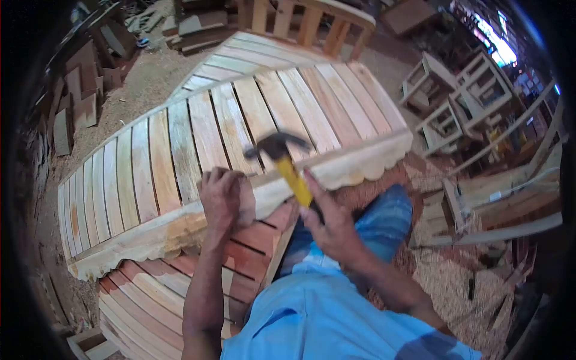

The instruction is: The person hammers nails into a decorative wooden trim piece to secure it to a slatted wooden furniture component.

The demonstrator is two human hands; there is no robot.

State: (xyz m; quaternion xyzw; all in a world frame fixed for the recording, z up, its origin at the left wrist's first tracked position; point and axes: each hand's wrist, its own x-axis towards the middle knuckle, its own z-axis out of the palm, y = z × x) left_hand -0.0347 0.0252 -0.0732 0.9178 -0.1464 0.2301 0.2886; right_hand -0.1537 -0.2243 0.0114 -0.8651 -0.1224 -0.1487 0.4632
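Observation:
My right hand [329, 223] is closed round the black and yellow handle of a claw hammer [290, 174]. The hammer's dark head is raised over the slats, slightly blurred. Beside it, my left hand [219, 193] has its fingers curled together at the near edge of a slatted wooden panel [180, 217]. Whatever those fingers pinch is too small or hidden to make out. The panel has pale slats side by side with dark gaps, and a scalloped rail runs along its near side.
Under the panel's near side lies another slatted piece [144, 300], with a third slatted panel [240, 57] behind. Wooden frames [462, 102] stand at right. Scrap boards [81, 90] are piled at left, and wood shavings [462, 288] cover the floor.

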